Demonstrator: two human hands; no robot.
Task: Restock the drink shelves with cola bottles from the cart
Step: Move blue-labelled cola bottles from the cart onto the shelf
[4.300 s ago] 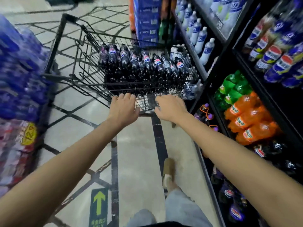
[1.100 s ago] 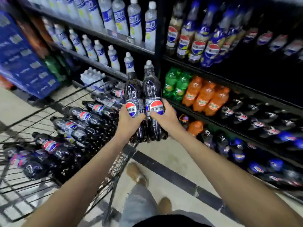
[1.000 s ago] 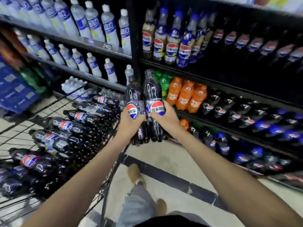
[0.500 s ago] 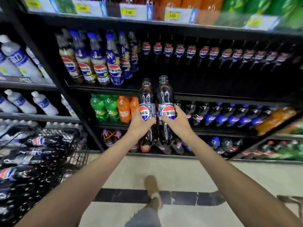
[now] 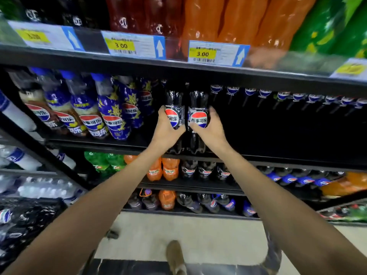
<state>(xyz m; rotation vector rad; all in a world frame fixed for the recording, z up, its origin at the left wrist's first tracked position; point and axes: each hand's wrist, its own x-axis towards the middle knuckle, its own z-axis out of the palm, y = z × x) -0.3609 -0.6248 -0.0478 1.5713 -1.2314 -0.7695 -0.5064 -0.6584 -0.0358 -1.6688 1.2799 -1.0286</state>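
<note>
Two cola bottles are held upright, side by side and touching. The left bottle [image 5: 174,102] is gripped round its label by the left hand [image 5: 166,131], and the right bottle [image 5: 198,101] likewise by the right hand [image 5: 213,131], fingers and thumbs curled round the middles. The bases are at the front edge of the shelf [image 5: 278,160]; whether they are set down yet cannot be told. If pushed in low, the bases could be caught on that edge and the bottles tipped back out. If lifted, the caps could be knocked on the upper shelf [image 5: 178,71], since little clearance is seen. The blue-label bottles [image 5: 114,116] just to the left could be toppled by the left knuckles. The back row [image 5: 278,96] could be knocked over if the bottles are shoved deep. A slip is possible if the grip is loosened early.
</note>
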